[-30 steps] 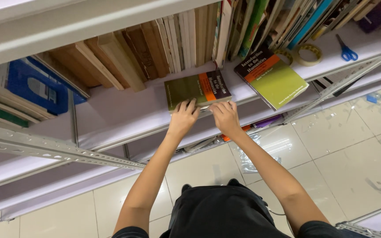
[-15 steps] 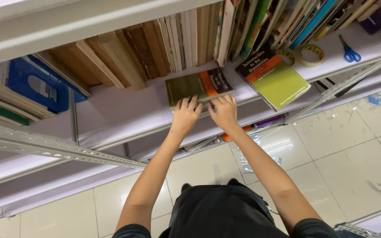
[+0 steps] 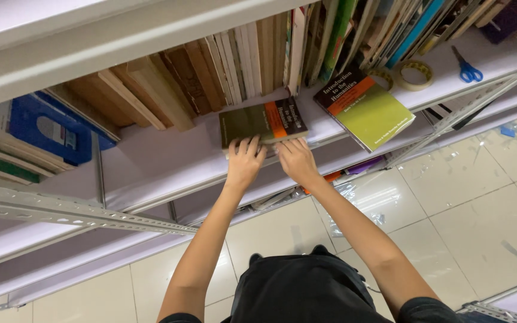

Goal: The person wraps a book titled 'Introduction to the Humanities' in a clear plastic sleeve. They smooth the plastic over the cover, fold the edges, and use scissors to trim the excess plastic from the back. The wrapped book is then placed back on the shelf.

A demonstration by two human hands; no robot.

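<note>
An olive-green book with an orange and dark band point(image 3: 262, 121) lies flat on the pale shelf point(image 3: 163, 152), its far edge near a row of upright books. My left hand point(image 3: 244, 161) rests on the book's near edge with fingers spread over the cover. Beside it, my right hand point(image 3: 294, 158) presses the same near edge, fingers on the cover. A second book with a brighter green cover point(image 3: 364, 108) lies flat to the right, apart from both hands.
Upright brown and cream books point(image 3: 210, 75) fill the shelf behind. Two tape rolls point(image 3: 413, 73) and blue scissors point(image 3: 466, 69) lie at the far right. A blue box point(image 3: 46, 128) sits left. A perforated metal rail point(image 3: 73, 212) crosses below; tiled floor lies beneath.
Both hands and the olive book have shifted slightly farther onto the shelf, toward the upright books. The view has tilted a little.
</note>
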